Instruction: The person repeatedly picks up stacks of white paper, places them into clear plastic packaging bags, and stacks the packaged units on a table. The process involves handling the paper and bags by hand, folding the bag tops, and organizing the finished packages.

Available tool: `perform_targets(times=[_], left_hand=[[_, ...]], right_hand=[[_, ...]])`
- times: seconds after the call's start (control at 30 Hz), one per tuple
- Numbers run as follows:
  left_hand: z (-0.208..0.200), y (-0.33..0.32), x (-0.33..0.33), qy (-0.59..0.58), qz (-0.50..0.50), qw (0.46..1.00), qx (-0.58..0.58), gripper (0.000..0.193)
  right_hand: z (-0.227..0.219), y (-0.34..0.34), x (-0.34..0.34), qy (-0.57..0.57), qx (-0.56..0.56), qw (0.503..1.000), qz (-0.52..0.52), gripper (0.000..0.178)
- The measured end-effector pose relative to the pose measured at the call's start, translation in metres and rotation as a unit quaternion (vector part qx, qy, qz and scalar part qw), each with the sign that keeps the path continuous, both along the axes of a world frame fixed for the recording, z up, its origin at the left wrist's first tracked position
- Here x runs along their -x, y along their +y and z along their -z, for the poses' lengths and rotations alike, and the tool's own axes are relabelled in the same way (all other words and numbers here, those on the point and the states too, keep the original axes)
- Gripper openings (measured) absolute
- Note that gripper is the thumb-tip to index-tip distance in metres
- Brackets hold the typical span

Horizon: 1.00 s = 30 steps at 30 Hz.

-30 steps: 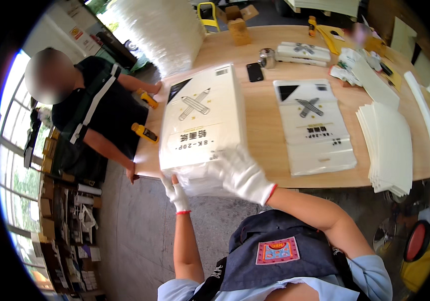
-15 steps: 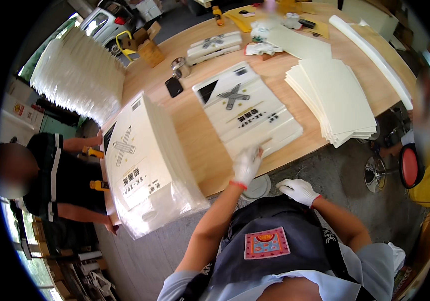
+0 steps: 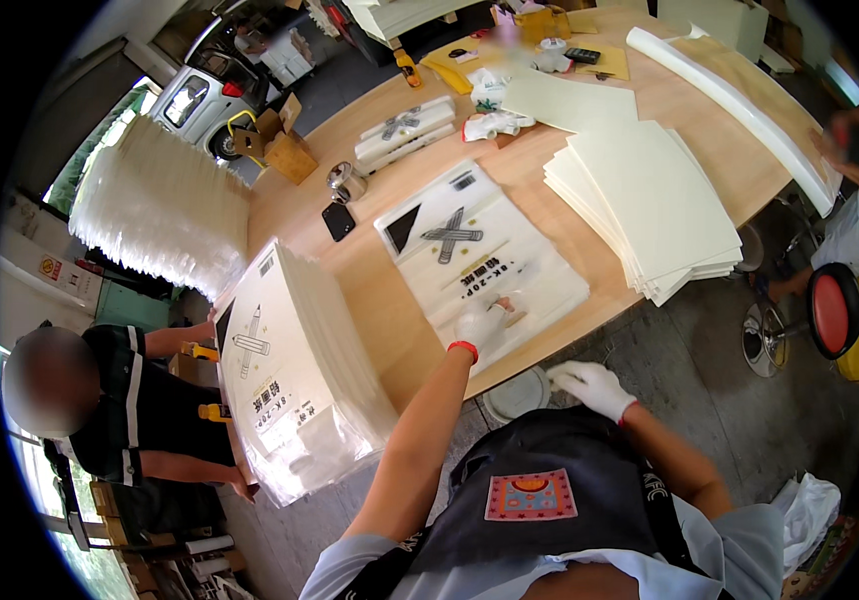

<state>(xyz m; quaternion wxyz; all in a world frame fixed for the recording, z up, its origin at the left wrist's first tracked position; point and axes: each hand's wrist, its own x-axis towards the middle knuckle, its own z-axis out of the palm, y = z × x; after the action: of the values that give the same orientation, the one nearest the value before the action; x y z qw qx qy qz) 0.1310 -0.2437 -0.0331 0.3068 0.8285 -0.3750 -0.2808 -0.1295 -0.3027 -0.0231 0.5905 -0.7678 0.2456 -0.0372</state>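
A gloved worker's left hand (image 3: pixel 482 326) rests on the near part of printed plastic bags (image 3: pixel 449 285), a clear, flat pile bearing crossed pencils, in a workshop; whether its fingers pinch the film cannot be told from this angle. The right hand (image 3: pixel 594 388), in a matching white glove, hangs relaxed and empty off the desk (image 3: pixel 374 290) at five o'clock from the bags, near a pale round tub (image 3: pixel 516 393) at six. At eight o'clock, a thick stack of clear packs (image 3: pixel 279 390) holds white layers under a printed face, a co-worker (image 3: pixel 109 420) in dark clothing standing just beyond. A taller stack in crinkled clear plastic (image 3: pixel 159 215) rises at nine. Toward ten lie a black phone (image 3: pixel 339 222), a metal canister (image 3: pixel 346 183) and, farther out, an open-flapped carton (image 3: pixel 291 157); folded bag bundles (image 3: pixel 404 133) sit at eleven. Loose white sheets (image 3: pixel 649 200) fan across the wood-toned surface between two and three o'clock, a long white roll (image 3: pixel 729 115) beyond. A silver van (image 3: pixel 189 100) is parked at ten, while a red-seated stool (image 3: pixel 834 320) stands on the grey floor (image 3: pixel 684 385) between three and four.
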Motion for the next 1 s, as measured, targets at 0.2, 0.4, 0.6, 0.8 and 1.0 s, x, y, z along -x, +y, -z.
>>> perform_targets(times=[0.2, 0.4, 0.6, 0.8, 1.0], left_hand=[[-0.031, -0.009, -0.010, -0.085, -0.010, 0.996, 0.031, 0.028], [-0.061, -0.014, -0.056, 0.425, -0.156, 0.758, 0.470, 0.017], [-0.112, 0.000, -0.019, 0.178, -0.090, 0.928, 0.314, 0.018], [-0.166, 0.001, 0.121, -0.227, 0.232, 0.878, 0.352, 0.028], [-0.142, 0.038, 0.154, -0.115, 0.289, 0.882, 0.353, 0.030]], right_hand=[[-0.015, -0.043, -0.137, -0.091, -0.138, 0.981, 0.104, 0.049], [0.016, -0.059, -0.131, -0.013, -0.030, 0.994, 0.105, 0.038], [-0.044, -0.071, -0.080, 0.149, 0.019, 0.988, 0.043, 0.055], [-0.072, -0.019, -0.111, -0.219, -0.015, 0.969, 0.118, 0.041], [-0.069, -0.021, -0.017, -0.224, 0.166, 0.958, -0.067, 0.034]])
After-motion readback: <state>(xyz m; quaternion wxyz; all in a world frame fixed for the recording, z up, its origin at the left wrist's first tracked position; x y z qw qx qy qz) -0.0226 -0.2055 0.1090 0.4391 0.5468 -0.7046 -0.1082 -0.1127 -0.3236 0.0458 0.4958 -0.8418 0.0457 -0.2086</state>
